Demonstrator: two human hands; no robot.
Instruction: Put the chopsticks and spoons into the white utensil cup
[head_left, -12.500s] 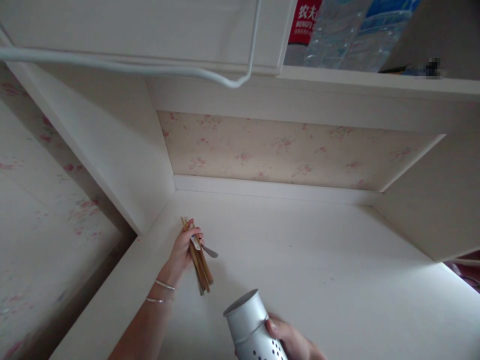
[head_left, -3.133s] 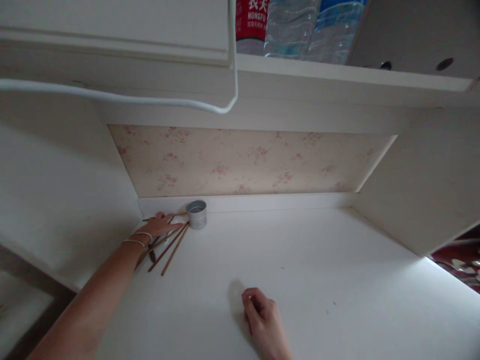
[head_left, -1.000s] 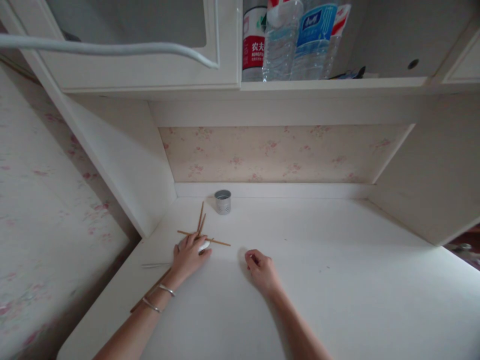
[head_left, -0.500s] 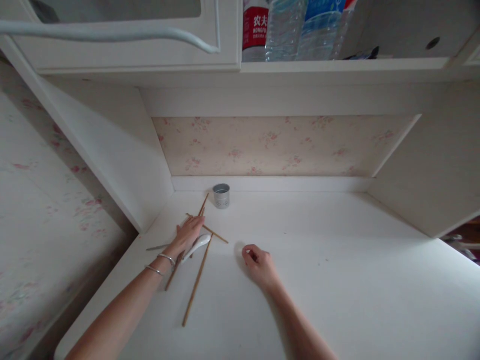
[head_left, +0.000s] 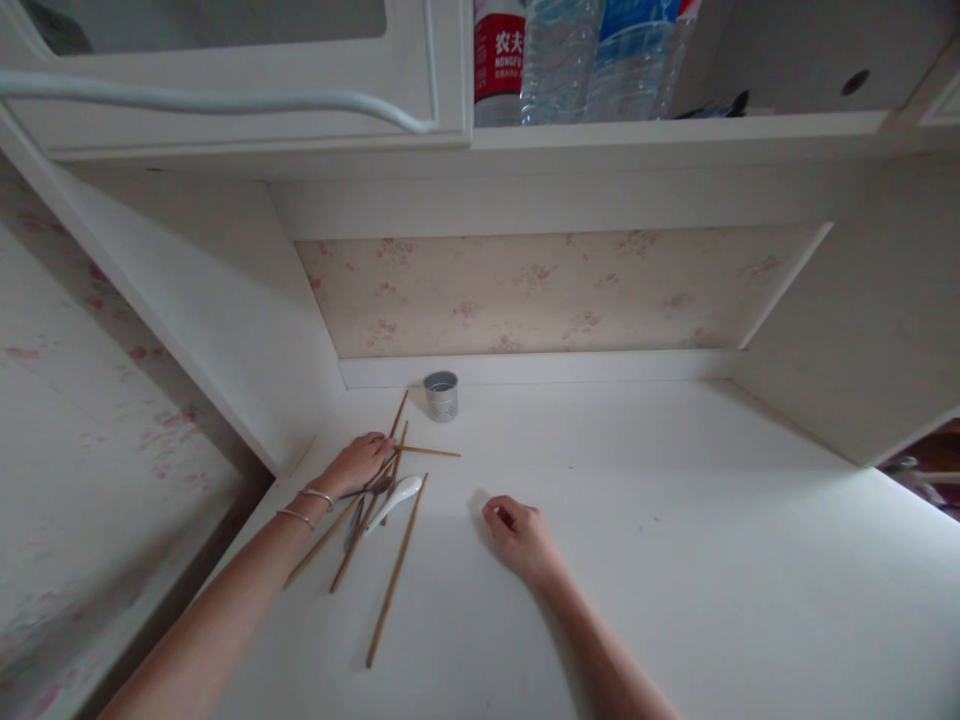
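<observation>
My left hand reaches in over a loose pile of wooden chopsticks, its fingers closed at the end of one chopstick that points right. Other chopsticks cross below it at a slant, and a separate chopstick lies nearer to me. Among them are a white soup spoon and a dark metal spoon, its handle partly behind my left hand. Behind the pile stands a grey cutlery cup with small holes. My right hand rests on the tabletop, fingers curled, with nothing visible in them.
The white tabletop runs back to a flowered wall panel. Side panels stand at left and right. Overhead is a cabinet with a long handle, and plastic bottles stand on the open shelf beside it.
My left hand has shifted slightly left, uncovering the metal spoon and more chopsticks. The chopstick at its fingers has swung nearly level. The right hand stays in place.
</observation>
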